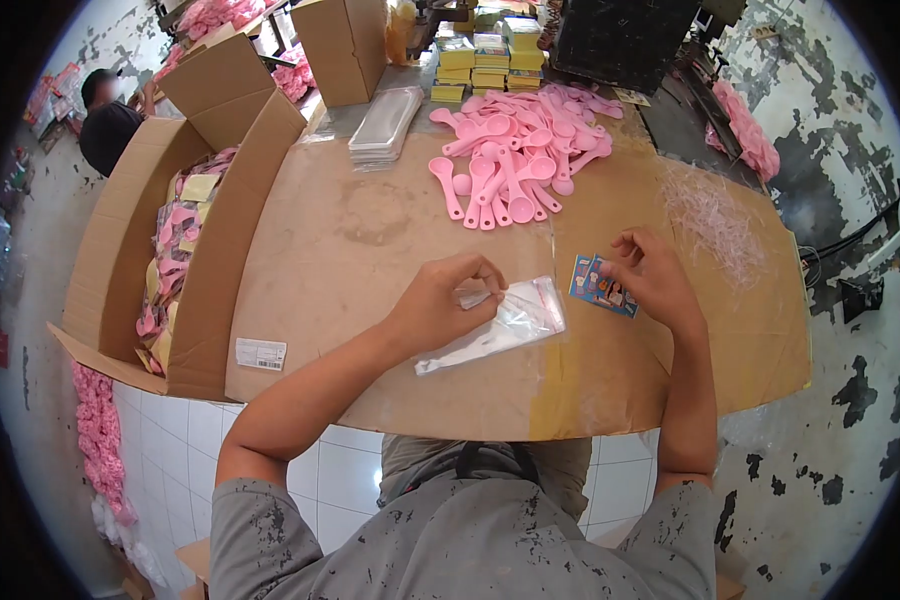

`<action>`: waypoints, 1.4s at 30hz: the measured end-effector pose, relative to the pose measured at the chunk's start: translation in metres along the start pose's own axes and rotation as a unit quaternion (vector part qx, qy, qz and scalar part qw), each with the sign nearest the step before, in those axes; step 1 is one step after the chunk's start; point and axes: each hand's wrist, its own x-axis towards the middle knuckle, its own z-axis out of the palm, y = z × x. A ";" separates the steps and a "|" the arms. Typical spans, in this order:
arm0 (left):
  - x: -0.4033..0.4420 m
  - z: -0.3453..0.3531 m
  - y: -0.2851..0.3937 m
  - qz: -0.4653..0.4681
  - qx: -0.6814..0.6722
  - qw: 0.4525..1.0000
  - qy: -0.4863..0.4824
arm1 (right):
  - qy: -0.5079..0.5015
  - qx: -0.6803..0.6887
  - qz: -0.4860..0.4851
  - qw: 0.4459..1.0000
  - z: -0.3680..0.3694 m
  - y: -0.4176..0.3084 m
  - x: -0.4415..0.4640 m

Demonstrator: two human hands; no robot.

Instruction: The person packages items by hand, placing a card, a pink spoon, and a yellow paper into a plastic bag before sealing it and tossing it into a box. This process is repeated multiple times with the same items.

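A clear plastic bag (520,322) lies flat on the cardboard-covered table in front of me. My left hand (448,310) is closed on its upper left part, thumb and finger pinched together at the film. Just right of the bag is a blue printed card (592,287) with small pictures. My right hand (658,285) is over the card's right side with curled fingers, the thumb against its upper edge. The palm hides part of the card. Beyond both hands lies a heap of pink measuring spoons (515,150).
On the left stands an open cardboard box (195,300) of packed pink spoons. A stack of clear bags (385,125), piles of cards (490,60) and a dark box (620,45) are at the back. Plastic strips (715,220) lie right. Another person (115,125) is far left.
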 end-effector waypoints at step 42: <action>0.001 0.004 0.007 -0.137 -0.249 0.958 -0.029 | -0.008 0.308 -0.083 0.948 0.037 -0.056 -0.012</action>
